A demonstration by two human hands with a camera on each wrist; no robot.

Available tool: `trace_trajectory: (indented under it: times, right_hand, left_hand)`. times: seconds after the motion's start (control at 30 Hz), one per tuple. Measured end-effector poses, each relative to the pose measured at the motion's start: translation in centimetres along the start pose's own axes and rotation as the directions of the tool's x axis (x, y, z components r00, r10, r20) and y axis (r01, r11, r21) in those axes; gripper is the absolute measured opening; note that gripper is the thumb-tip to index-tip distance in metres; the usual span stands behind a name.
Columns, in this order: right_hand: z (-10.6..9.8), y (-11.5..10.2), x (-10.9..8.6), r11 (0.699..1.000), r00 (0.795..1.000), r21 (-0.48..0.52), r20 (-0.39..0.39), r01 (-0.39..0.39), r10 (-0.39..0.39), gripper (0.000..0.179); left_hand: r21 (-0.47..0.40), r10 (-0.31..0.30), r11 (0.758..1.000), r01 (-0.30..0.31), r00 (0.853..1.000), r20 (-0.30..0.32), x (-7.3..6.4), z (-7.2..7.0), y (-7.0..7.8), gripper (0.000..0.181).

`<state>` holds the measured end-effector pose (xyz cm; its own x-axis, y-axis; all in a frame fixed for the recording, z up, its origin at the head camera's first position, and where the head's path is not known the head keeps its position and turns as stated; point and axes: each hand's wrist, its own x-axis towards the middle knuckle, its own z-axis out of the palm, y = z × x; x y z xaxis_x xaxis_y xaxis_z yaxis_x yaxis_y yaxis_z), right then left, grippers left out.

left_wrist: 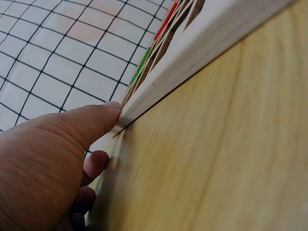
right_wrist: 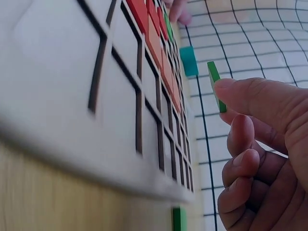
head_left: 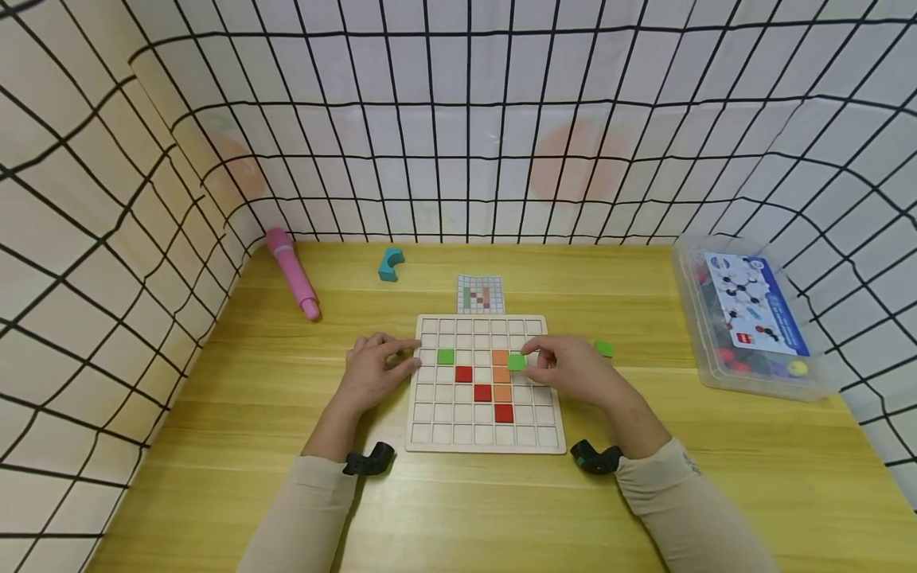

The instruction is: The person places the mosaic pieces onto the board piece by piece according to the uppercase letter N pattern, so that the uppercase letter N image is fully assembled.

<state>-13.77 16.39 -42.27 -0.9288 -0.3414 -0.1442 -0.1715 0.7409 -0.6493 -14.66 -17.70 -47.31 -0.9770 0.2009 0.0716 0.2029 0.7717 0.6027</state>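
Observation:
A white grid board (head_left: 442, 434) lies on the table. In its cells sit a green tile (head_left: 446, 356), three red tiles (head_left: 483, 393) on a diagonal and a column of three orange tiles (head_left: 502, 393). My right hand (head_left: 576, 368) pinches another green tile (head_left: 517, 363) between thumb and forefinger, just right of the orange column; the right wrist view shows this tile (right_wrist: 214, 76) raised off the board. With thumb and forefinger, my left hand (head_left: 374, 370) touches the board's left edge, its other fingers loosely bent. A small card (head_left: 481, 294) with a coloured grid pattern lies behind the board.
One loose green tile (head_left: 605, 348) lies right of the board, partly behind my right hand. A clear plastic box (head_left: 752, 318) with coloured parts stands at the right. Further back are a pink microphone-shaped object (head_left: 292, 270) and a teal arch block (head_left: 390, 264). Grid-patterned cloth (head_left: 444, 135) surrounds the table.

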Motion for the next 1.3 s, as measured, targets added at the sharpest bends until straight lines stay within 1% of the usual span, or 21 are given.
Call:
trace_trajectory:
  times: [0.2, 0.43, 0.53, 0.63, 0.77, 0.9, 1.13, 1.3]
  right_hand:
    - [1.3, -1.4, 0.9, 1.0, 0.999, -0.01, 0.034, 0.022, -0.021, 0.022]
    - [2.9, -3.0, 1.8, 0.994, 0.993, -0.001, 0.052, 0.106, -0.106, 0.024]
    - [3.6, -3.5, 2.1, 0.995, 0.993, 0.012, 0.06, 0.1, -0.1, 0.022]
    - [4.2, -4.1, 2.4, 0.997, 0.995, -0.006, 0.061, 0.08, -0.08, 0.021]
    - [4.8, -5.0, 2.7, 0.996, 0.995, -0.037, 0.055, 0.081, -0.079, 0.021]
    - [5.5, -5.7, 3.1, 0.995, 0.995, -0.049, 0.047, 0.088, -0.086, 0.02]
    - [6.5, -6.2, 3.7, 0.993, 0.994, -0.062, 0.027, 0.105, -0.103, 0.02]
    - [7.0, -6.3, 4.1, 0.991, 0.994, -0.088, 0.01, 0.105, -0.104, 0.019]
  left_hand:
    - [-0.008, 0.006, 1.0, -0.006, 1.0, -0.006, -0.1, 0.0, 0.0, 0.034]
    - [-0.004, 0.007, 1.0, -0.007, 1.0, -0.012, -0.1, 0.1, 0.0, 0.035]
    - [-0.009, 0.007, 1.0, -0.007, 1.0, -0.011, -0.1, 0.1, 0.0, 0.035]
    - [-0.014, 0.008, 1.0, -0.008, 1.0, -0.011, -0.1, 0.1, 0.0, 0.035]
    - [-0.014, 0.012, 1.0, -0.013, 1.0, -0.014, -0.1, 0.1, 0.0, 0.034]
    - [-0.009, 0.008, 1.0, -0.008, 1.0, -0.016, -0.1, 0.0, 0.0, 0.034]
    - [-0.007, 0.016, 1.0, -0.016, 1.0, -0.02, 0.0, 0.0, 0.0, 0.035]
    - [-0.009, 0.013, 1.0, -0.014, 1.0, -0.02, -0.1, 0.0, 0.0, 0.035]
